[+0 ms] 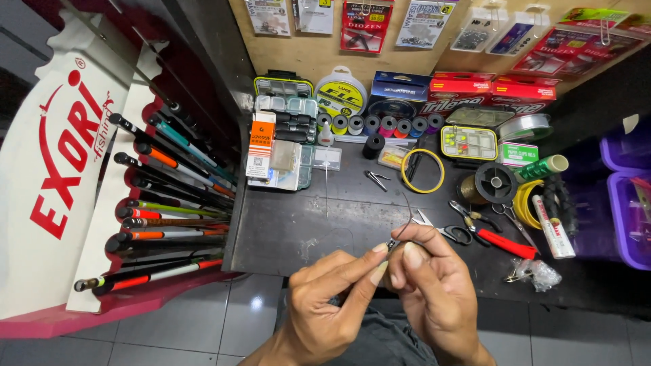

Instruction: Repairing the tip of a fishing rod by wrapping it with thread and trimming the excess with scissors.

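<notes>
Your left hand [325,298] and right hand [424,278] are both pinched shut on a tiny metal fishing fitting [392,242] with a thin dark line [405,218] curling up from it, held just in front of the black-handled scissors [444,230] on the dark metal workbench [285,224]. Keep the fingertips close on the fitting and hold the line taut and clear of the scissors, so the small piece doesn't slip.

Both hands raised together at the near edge of the dark table [285,230]. Left hand [325,298]: thumb and forefinger pinched closed, tips pointing right. Right hand [434,285]: fingers curled, fingertips meeting the left's. Forearms converge from below.
</notes>
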